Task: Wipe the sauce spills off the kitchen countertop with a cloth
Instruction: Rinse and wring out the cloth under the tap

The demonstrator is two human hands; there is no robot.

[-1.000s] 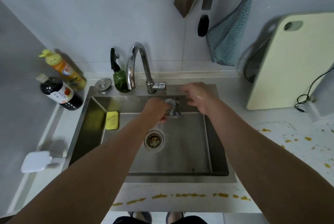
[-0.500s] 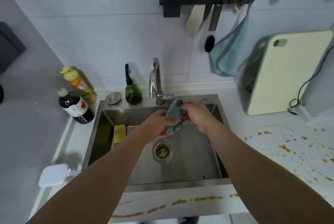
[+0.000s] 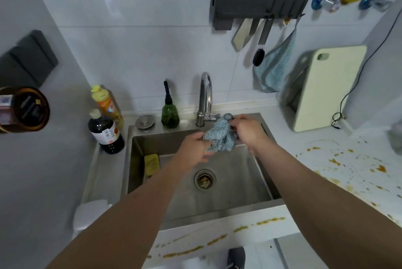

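2 hands up over the sink [image 3: 264,200], and both of them are on the cloth [image 3: 219,137]. My left hand [image 3: 194,146] pinches the lower left edge of it, fingers curled in on the fabric. My right hand [image 3: 247,130] grips the upper right end, fingers folded round a bunched corner. The cloth is blue-grey with a dark checked border, crumpled and stretched between my hands, hanging in the air above the basin, just in front of the tap [image 3: 205,99] and clear of the metal below.

Under my wrists, the drain [image 3: 205,179] sits in the basin floor with bits caught in it, and a yellow sponge [image 3: 151,163] leans against the left wall of the sink.

Now the mess. Orange-brown sauce spills [image 3: 336,162] are spattered across the white countertop [image 3: 359,144] to my right, and more streaks run in a broken line along the front ledge below the sink. None of it touches the cloth.

Behind the sink: a green spray bottle [image 3: 169,112] beside the tap, a dark sauce bottle [image 3: 106,133] and an orange bottle [image 3: 107,104] at the left. A pale cutting board [image 3: 328,88] leans on the wall at the right, and a second blue cloth [image 3: 275,68] hangs from the knife rack [image 3: 257,5].
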